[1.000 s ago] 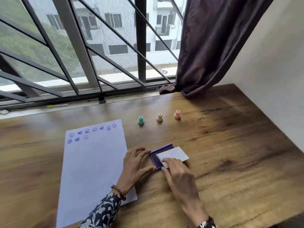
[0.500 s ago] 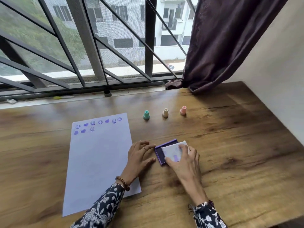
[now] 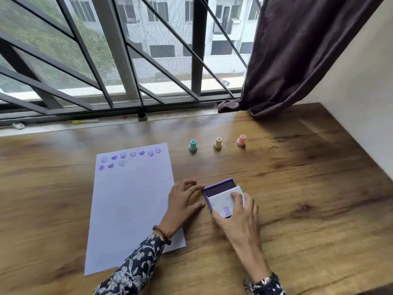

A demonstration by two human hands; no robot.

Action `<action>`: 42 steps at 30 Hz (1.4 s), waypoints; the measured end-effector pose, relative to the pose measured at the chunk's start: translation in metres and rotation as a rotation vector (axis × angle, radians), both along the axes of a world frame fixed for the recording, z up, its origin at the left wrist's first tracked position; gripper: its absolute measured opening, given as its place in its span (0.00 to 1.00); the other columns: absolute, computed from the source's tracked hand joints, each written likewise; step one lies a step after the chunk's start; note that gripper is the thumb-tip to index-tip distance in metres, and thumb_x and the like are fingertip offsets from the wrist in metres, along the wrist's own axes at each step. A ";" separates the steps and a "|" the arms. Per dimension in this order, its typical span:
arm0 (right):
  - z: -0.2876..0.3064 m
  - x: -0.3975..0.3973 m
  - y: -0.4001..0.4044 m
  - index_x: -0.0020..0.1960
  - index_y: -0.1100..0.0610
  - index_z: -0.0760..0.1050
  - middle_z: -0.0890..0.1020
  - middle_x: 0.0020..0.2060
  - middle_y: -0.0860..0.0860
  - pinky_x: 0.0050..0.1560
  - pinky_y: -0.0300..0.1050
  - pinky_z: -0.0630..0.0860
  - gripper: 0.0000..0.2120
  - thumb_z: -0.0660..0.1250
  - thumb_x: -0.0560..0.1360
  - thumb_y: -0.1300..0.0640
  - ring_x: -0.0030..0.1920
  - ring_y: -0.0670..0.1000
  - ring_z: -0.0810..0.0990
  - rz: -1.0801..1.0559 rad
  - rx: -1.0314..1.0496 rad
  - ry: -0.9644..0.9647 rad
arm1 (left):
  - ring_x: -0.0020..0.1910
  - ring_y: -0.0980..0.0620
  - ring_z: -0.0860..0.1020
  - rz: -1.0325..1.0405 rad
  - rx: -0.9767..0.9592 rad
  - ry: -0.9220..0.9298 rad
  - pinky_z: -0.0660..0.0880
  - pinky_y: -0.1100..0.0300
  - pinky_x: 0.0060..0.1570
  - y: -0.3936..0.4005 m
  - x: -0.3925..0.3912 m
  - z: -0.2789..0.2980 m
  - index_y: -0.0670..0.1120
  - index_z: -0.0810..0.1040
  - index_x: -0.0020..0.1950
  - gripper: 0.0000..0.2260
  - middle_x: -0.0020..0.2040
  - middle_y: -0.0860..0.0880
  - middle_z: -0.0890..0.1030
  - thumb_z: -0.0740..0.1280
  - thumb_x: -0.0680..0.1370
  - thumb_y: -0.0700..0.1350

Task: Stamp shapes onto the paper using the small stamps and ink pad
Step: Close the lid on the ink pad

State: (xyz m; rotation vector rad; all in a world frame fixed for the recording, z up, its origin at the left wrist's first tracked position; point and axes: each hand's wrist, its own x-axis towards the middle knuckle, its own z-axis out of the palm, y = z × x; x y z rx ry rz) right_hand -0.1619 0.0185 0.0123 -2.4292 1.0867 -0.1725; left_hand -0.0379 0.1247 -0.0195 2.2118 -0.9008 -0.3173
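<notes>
A white sheet of paper (image 3: 131,199) lies on the wooden table (image 3: 308,199), with purple smileys and hearts stamped along its top edge. Beyond it stand three small stamps in a row: teal (image 3: 193,145), cream (image 3: 218,143) and pink (image 3: 241,140). A purple ink pad (image 3: 221,186) sits near me, its dark pad partly showing. My right hand (image 3: 238,211) presses the white lid (image 3: 223,201) down over the pad. My left hand (image 3: 182,201) rests at the pad's left side, fingertips touching its edge, overlapping the paper's right edge.
A barred window and its sill (image 3: 85,122) run along the table's far edge. A dark curtain (image 3: 297,50) hangs at the back right, its hem on the table. A white wall (image 3: 365,92) bounds the right side.
My right hand has slid the white lid further onto the ink pad, so it covers most of the dark pad. My left hand has stayed at the pad's side.
</notes>
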 end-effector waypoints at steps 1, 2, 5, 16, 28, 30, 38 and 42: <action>0.000 -0.001 0.001 0.63 0.57 0.68 0.70 0.63 0.60 0.63 0.50 0.65 0.30 0.71 0.65 0.47 0.60 0.61 0.68 -0.001 -0.005 0.003 | 0.62 0.46 0.69 0.001 0.001 -0.001 0.55 0.67 0.54 0.000 0.000 0.000 0.50 0.77 0.60 0.19 0.62 0.46 0.74 0.73 0.70 0.46; 0.000 -0.001 0.002 0.62 0.57 0.69 0.70 0.63 0.61 0.63 0.50 0.65 0.30 0.71 0.65 0.47 0.60 0.61 0.68 -0.004 -0.009 -0.001 | 0.62 0.47 0.69 0.003 -0.001 0.000 0.55 0.67 0.54 0.000 0.000 0.000 0.50 0.77 0.60 0.19 0.62 0.46 0.74 0.73 0.70 0.46; -0.001 -0.001 0.006 0.62 0.57 0.69 0.69 0.64 0.61 0.62 0.51 0.67 0.30 0.72 0.65 0.47 0.60 0.62 0.68 -0.018 -0.011 -0.009 | 0.63 0.47 0.68 0.009 -0.004 0.016 0.55 0.65 0.57 -0.001 0.000 0.000 0.51 0.76 0.60 0.19 0.63 0.46 0.73 0.72 0.70 0.47; -0.004 0.006 0.002 0.64 0.56 0.67 0.69 0.62 0.60 0.60 0.50 0.67 0.32 0.71 0.65 0.44 0.60 0.60 0.68 -0.008 -0.009 0.002 | 0.64 0.47 0.67 0.003 0.003 0.011 0.54 0.66 0.56 0.000 -0.001 0.002 0.51 0.76 0.61 0.19 0.63 0.46 0.73 0.72 0.70 0.47; -0.006 0.020 -0.015 0.64 0.53 0.68 0.71 0.63 0.55 0.60 0.48 0.68 0.30 0.72 0.66 0.45 0.62 0.56 0.68 0.040 0.067 -0.073 | 0.63 0.47 0.69 0.017 0.020 0.014 0.56 0.64 0.58 -0.001 0.000 0.002 0.47 0.74 0.62 0.22 0.62 0.47 0.74 0.73 0.69 0.48; -0.006 0.013 -0.024 0.63 0.54 0.71 0.75 0.60 0.53 0.58 0.49 0.71 0.24 0.71 0.69 0.52 0.61 0.55 0.72 0.007 0.174 -0.199 | 0.61 0.48 0.70 0.073 0.018 0.006 0.56 0.62 0.58 0.001 -0.003 0.002 0.45 0.75 0.59 0.20 0.60 0.47 0.74 0.73 0.69 0.47; -0.012 -0.002 -0.066 0.50 0.58 0.81 0.83 0.44 0.58 0.45 0.44 0.71 0.09 0.67 0.71 0.65 0.43 0.56 0.79 -0.138 0.240 -0.361 | 0.49 0.56 0.67 0.143 0.046 -0.058 0.50 0.60 0.46 -0.019 -0.039 0.002 0.55 0.78 0.45 0.05 0.45 0.56 0.75 0.67 0.72 0.54; -0.016 -0.001 -0.111 0.48 0.59 0.82 0.84 0.44 0.57 0.42 0.39 0.69 0.08 0.69 0.70 0.64 0.40 0.53 0.78 -0.238 0.257 -0.407 | 0.51 0.52 0.69 0.067 0.097 -0.078 0.51 0.57 0.44 -0.068 -0.030 0.009 0.54 0.77 0.49 0.08 0.47 0.53 0.75 0.66 0.73 0.55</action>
